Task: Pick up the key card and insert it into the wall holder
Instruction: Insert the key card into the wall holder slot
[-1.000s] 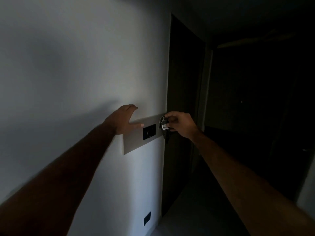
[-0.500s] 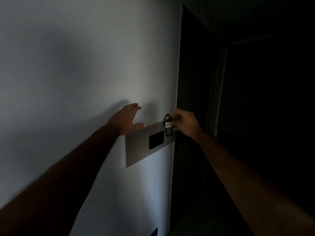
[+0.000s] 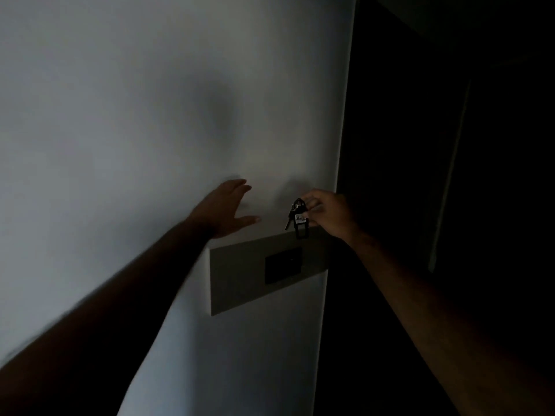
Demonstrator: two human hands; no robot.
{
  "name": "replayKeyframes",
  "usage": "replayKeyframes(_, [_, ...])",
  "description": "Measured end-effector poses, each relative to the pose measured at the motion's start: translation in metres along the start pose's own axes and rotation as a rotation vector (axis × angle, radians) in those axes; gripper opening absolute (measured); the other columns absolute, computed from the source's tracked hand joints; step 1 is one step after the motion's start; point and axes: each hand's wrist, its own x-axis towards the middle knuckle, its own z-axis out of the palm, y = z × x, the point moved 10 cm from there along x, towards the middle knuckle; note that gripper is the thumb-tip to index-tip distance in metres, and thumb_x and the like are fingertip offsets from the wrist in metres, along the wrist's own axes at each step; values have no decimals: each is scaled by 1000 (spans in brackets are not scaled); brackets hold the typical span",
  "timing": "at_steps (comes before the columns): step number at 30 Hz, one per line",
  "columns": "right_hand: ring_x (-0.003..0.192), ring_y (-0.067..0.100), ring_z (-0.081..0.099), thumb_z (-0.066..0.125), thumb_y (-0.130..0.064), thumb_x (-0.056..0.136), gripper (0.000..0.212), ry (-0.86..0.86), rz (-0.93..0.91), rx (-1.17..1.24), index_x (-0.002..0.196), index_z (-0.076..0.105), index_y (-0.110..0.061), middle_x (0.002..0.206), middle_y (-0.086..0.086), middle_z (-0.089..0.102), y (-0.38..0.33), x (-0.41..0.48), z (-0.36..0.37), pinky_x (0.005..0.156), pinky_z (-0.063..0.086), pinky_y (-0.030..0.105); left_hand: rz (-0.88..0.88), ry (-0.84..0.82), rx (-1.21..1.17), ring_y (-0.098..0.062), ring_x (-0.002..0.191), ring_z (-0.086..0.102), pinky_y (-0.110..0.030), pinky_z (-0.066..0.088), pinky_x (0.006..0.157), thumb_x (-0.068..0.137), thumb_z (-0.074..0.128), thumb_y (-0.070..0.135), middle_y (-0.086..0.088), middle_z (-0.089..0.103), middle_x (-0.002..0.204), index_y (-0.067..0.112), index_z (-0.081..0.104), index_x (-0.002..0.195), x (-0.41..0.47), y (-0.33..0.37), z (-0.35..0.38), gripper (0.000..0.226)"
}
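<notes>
A grey rectangular wall panel (image 3: 240, 277) sits low on the white wall, with a black holder (image 3: 283, 265) set in its right half. My right hand (image 3: 327, 213) pinches a small key card (image 3: 300, 225) on a key ring with a dark key, held just above the panel's top edge and above the holder. The card's lower end overlaps the panel's upper rim. My left hand (image 3: 226, 210) lies flat on the wall above the panel's left end, fingers spread, holding nothing.
The room is very dark. The wall (image 3: 150, 130) ends at a corner right of the panel, where a dark doorway (image 3: 390, 145) opens. A pale vertical door frame edge (image 3: 447, 181) shows faintly farther right.
The view has moved closer and tilted, so the panel sits lower in the frame. My right hand has lifted the key card from beside the holder to above the panel's top edge.
</notes>
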Motion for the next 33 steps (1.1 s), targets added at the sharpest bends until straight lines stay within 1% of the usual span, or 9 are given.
replayKeyframes(3, [75,10,66,74,9,75,36,5,-85,-86,102,70,-16,80,-10,64,11,19,-14,72,58,31,-22,70,96,-29,153,28,-40,19,125,85,58,70,-13,35,163,9,41,151,18,3,1,91])
replayKeyframes(6, [81,20,69,75,8,74,40,-38,-89,-79,98,67,-24,82,-6,66,31,32,-11,75,59,33,-39,96,154,-33,151,30,-43,19,124,85,57,70,-17,36,161,7,44,150,29,7,11,92])
replayKeyframes(10, [73,4,65,76,7,74,43,-78,-119,-69,93,64,-30,79,-14,65,51,46,-2,70,58,27,-39,104,168,-35,152,28,-44,18,125,84,59,70,-18,34,162,8,43,150,39,16,25,92])
replayKeyframes(15, [77,13,68,77,5,75,37,-75,-128,-42,99,68,-21,87,-1,71,70,65,6,61,56,15,-24,89,188,-35,153,26,-43,16,126,84,61,69,-18,31,164,7,41,151,49,14,41,93])
replayKeyframes(18, [79,15,69,76,6,75,36,-106,-155,-56,104,69,-15,92,6,73,75,77,14,66,57,19,-16,98,220,-35,154,24,-44,15,127,85,59,69,-17,32,164,7,41,152,57,8,47,93])
replayKeyframes(21, [75,13,68,75,7,75,37,-82,-140,16,101,69,-19,90,5,72,87,90,15,57,55,13,8,95,238,-35,154,25,-47,17,126,85,58,70,-16,34,163,7,41,151,67,8,53,93])
replayKeyframes(22, [76,13,68,75,7,75,37,-73,-133,35,100,69,-20,89,4,71,92,92,17,57,56,14,8,95,243,-34,154,25,-48,18,126,85,57,71,-16,34,163,7,41,151,70,9,55,93])
replayKeyframes(27, [76,12,68,78,4,75,37,-122,-130,45,100,69,-22,85,-2,69,115,109,31,71,64,33,-28,84,276,-32,154,23,-50,19,125,87,49,75,-15,30,165,9,38,153,80,8,64,94])
replayKeyframes(33, [79,15,72,78,1,74,36,-228,-191,66,100,69,-23,86,1,73,120,136,48,70,62,33,-41,76,406,-32,154,25,-50,20,124,89,44,77,-16,30,165,8,40,152,88,11,73,93])
